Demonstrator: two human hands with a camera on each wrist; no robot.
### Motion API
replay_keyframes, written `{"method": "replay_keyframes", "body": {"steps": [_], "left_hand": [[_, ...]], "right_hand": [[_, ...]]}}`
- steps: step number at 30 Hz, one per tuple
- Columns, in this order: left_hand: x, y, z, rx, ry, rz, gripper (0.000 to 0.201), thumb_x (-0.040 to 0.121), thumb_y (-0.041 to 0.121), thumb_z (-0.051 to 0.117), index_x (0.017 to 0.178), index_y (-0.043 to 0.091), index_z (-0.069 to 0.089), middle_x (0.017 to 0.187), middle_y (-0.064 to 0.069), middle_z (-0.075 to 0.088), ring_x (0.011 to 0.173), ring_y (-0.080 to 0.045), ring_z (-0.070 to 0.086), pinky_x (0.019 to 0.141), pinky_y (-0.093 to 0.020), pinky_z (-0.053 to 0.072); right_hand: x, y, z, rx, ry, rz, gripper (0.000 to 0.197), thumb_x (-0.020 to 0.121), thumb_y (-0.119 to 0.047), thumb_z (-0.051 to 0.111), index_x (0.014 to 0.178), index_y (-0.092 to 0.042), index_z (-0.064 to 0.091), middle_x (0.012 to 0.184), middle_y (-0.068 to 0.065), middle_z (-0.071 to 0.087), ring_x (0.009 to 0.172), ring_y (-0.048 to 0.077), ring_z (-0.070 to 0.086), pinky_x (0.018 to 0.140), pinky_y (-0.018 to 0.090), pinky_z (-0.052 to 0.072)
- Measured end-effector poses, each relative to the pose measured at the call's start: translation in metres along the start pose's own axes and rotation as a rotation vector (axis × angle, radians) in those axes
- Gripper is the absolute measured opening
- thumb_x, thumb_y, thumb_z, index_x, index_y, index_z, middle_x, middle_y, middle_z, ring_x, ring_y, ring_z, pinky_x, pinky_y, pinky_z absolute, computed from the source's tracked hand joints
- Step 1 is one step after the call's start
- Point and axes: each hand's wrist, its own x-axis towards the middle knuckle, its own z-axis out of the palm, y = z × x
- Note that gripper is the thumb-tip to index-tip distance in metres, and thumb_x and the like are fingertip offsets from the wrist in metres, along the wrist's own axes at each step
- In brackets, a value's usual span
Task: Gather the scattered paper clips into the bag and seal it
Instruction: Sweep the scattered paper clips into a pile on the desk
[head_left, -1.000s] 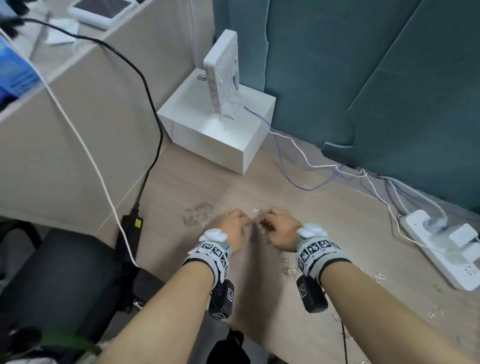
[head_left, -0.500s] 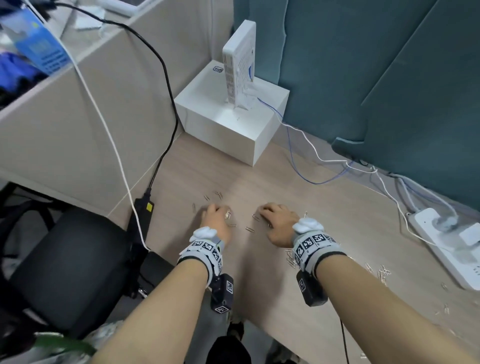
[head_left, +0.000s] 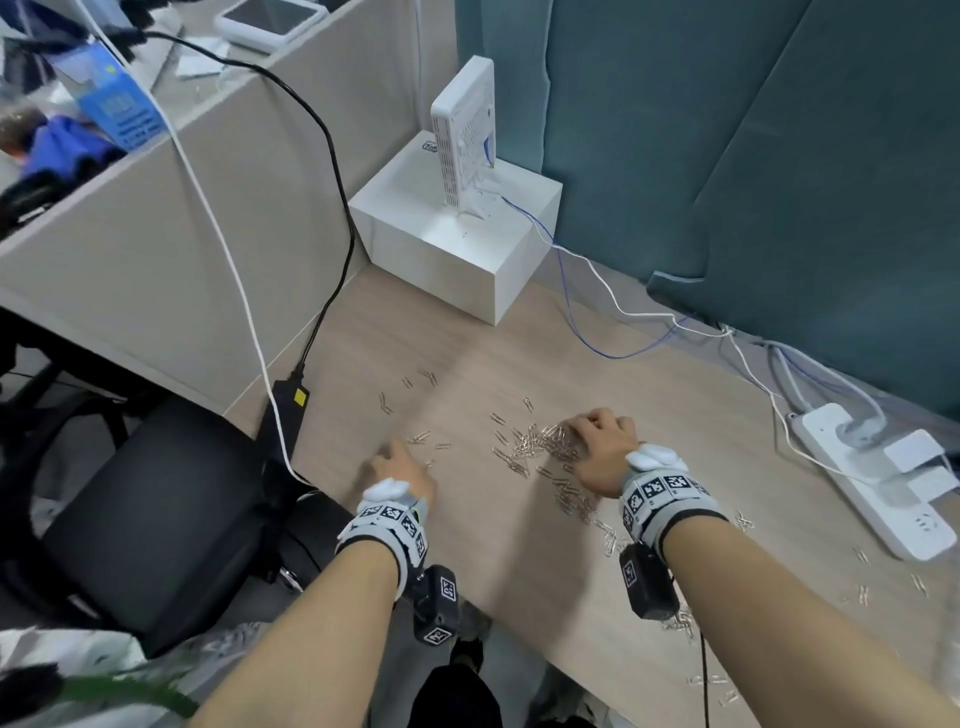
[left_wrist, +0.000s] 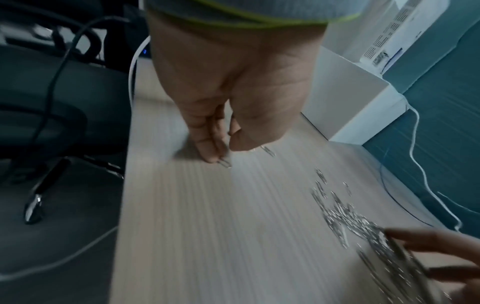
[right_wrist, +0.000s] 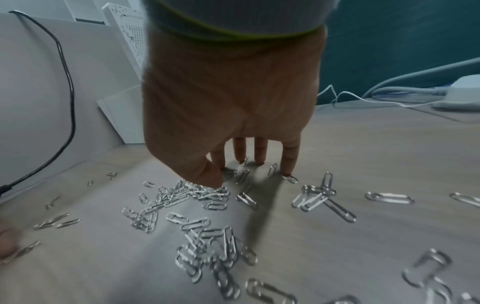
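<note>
Silver paper clips (head_left: 540, 447) lie scattered on the light wooden table (head_left: 519, 571), thickest in a loose pile by my right hand (head_left: 597, 441). In the right wrist view that hand (right_wrist: 249, 164) stands with spread, straight fingers, their tips on the table among the paper clips (right_wrist: 182, 195). My left hand (head_left: 400, 465) is near the table's left edge. Its fingers (left_wrist: 207, 144) point down and touch a single clip (left_wrist: 224, 163), with the thumb close beside them. The pile of clips (left_wrist: 345, 218) and the right hand's fingers (left_wrist: 428, 246) show at lower right there. No bag is in view.
A white box (head_left: 457, 244) carrying an upright router (head_left: 465, 130) stands at the back. A power strip (head_left: 872, 478) with cables lies right. A black adapter (head_left: 288, 410) hangs off the left edge above an office chair (head_left: 156, 519). More clips (head_left: 862, 592) lie at the right.
My hands have moved apart, the left toward the table's left edge and the right to the right. A thicker pile of clips now lies by the right hand.
</note>
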Motion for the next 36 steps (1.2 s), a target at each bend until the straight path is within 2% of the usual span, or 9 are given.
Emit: {"method": "replay_keyframes", "body": {"steps": [5,10,12,16,21,28,30,33,36], "left_hand": [[-0.02,0.027,0.02,0.036,-0.025,0.189,0.022,0.09,0.025,0.05,0.113,0.026,0.053,0.113,0.0,0.057,0.091,-0.023,0.056,0.07,-0.028,0.041],[-0.026,0.051,0.036,-0.094,0.01,0.374,0.017,0.087,0.033,0.047,0.096,0.041,0.057,0.101,0.018,0.063,0.073,-0.006,0.059,0.069,-0.023,0.047],[-0.023,0.051,0.03,-0.148,0.096,0.372,0.023,0.089,0.015,0.054,0.105,0.028,0.062,0.113,0.006,0.054,0.082,-0.013,0.059,0.07,-0.02,0.037],[0.001,0.028,0.014,-0.018,0.225,0.178,0.04,0.083,0.009,0.056,0.121,0.02,0.052,0.13,-0.012,0.045,0.117,-0.032,0.046,0.087,-0.04,0.045],[0.01,0.021,0.005,-0.059,0.14,0.133,0.035,0.084,-0.001,0.049,0.113,0.015,0.056,0.125,-0.012,0.048,0.109,-0.033,0.052,0.075,-0.034,0.039],[0.006,0.047,0.021,-0.27,-0.023,0.467,0.03,0.083,0.006,0.054,0.094,0.026,0.073,0.104,-0.001,0.066,0.087,-0.022,0.064,0.075,-0.023,0.046],[0.021,0.043,0.008,-0.238,0.063,0.508,0.03,0.085,0.009,0.055,0.106,0.024,0.07,0.111,-0.001,0.062,0.095,-0.026,0.062,0.079,-0.023,0.043],[0.048,0.028,-0.015,-0.031,0.23,0.458,0.053,0.087,0.018,0.055,0.139,0.017,0.05,0.148,-0.009,0.043,0.132,-0.032,0.043,0.106,-0.037,0.037],[0.079,0.008,-0.024,0.01,0.11,0.358,0.076,0.089,0.028,0.048,0.157,0.018,0.018,0.169,-0.004,0.005,0.155,-0.023,0.003,0.125,-0.043,0.01]], "right_hand": [[-0.009,-0.002,0.01,0.007,-0.035,-0.059,0.072,0.076,-0.03,0.058,0.146,-0.036,0.042,0.144,-0.007,0.036,0.131,0.024,0.035,0.105,0.043,0.043],[-0.007,-0.005,0.015,0.097,-0.059,-0.145,0.064,0.077,-0.033,0.057,0.14,-0.037,0.05,0.135,-0.007,0.045,0.126,0.024,0.042,0.106,0.039,0.042],[-0.002,-0.005,0.011,0.082,-0.026,-0.139,0.066,0.074,-0.026,0.06,0.138,-0.04,0.049,0.136,-0.008,0.044,0.127,0.022,0.041,0.104,0.04,0.042],[0.007,-0.011,0.005,0.054,0.047,-0.132,0.074,0.073,-0.035,0.06,0.144,-0.044,0.043,0.145,-0.009,0.038,0.132,0.021,0.036,0.105,0.041,0.038],[0.021,-0.027,0.008,-0.007,0.004,-0.133,0.08,0.076,-0.035,0.064,0.151,-0.042,0.036,0.15,-0.01,0.035,0.136,0.021,0.032,0.104,0.041,0.033],[0.034,-0.047,0.009,0.041,-0.064,-0.15,0.057,0.068,-0.029,0.051,0.124,-0.039,0.054,0.126,-0.013,0.048,0.122,0.022,0.046,0.099,0.039,0.046],[0.045,-0.054,0.006,0.028,-0.045,-0.156,0.056,0.067,-0.029,0.049,0.122,-0.039,0.053,0.121,-0.011,0.049,0.118,0.023,0.047,0.096,0.039,0.046],[0.052,-0.061,0.002,-0.014,0.005,-0.171,0.065,0.074,-0.03,0.056,0.137,-0.038,0.046,0.135,-0.008,0.045,0.123,0.022,0.041,0.098,0.039,0.041],[0.06,-0.069,0.007,-0.042,-0.001,-0.17,0.066,0.078,-0.027,0.06,0.141,-0.037,0.044,0.141,-0.008,0.041,0.128,0.022,0.039,0.097,0.038,0.037]]}}
